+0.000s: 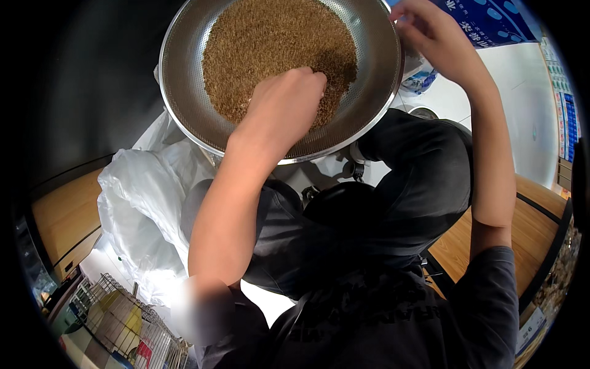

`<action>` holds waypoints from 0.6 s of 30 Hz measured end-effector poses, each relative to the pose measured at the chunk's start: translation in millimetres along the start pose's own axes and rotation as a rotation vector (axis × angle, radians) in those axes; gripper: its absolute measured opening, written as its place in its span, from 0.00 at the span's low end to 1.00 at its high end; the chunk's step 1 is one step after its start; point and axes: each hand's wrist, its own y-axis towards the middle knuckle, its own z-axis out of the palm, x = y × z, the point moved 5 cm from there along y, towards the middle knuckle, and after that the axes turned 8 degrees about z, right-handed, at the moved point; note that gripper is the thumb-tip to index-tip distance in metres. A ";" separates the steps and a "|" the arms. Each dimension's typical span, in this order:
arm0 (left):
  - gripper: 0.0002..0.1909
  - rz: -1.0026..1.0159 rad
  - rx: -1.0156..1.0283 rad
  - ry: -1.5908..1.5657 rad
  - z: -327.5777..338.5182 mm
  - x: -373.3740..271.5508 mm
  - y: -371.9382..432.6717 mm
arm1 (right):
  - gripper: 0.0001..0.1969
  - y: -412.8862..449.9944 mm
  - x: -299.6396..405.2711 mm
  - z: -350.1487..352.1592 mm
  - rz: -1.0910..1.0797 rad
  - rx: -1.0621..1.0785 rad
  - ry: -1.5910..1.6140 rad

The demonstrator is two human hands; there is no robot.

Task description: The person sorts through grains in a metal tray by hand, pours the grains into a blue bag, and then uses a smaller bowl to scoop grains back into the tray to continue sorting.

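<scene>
In front of me is a wide perforated metal sieve (184,99) with a shiny rim, seen from above. A broad layer of small brown grains (276,37), kind unclear, covers its bottom. My left hand (290,94) is at the near side of this layer with its fingers curled under. Those fingertips are hidden, so I cannot tell whether grains are in them. At the sieve's upper right rim is my right hand (428,34), fingers bent and slightly blurred. Whether it grips the rim or only touches it is not plain.
A crumpled white plastic bag (138,198) stands left of my legs. Beyond my right hand are a blue printed bag (493,23) and a clear bag (417,80). A wire cage (120,318) is at lower left. Wooden surfaces (461,244) flank me.
</scene>
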 end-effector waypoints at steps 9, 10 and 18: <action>0.09 0.090 -0.087 0.086 10.4 -2.5 13.1 | 0.06 11.2 48.5 60.2 -0.418 0.308 -0.205; 0.10 0.157 -0.160 0.090 9.9 -5.2 14.4 | 0.06 14.4 46.9 66.3 -0.415 0.309 -0.200; 0.22 0.168 -0.076 0.129 34.8 -7.1 16.1 | 0.10 25.5 30.9 94.6 -0.269 0.343 -0.555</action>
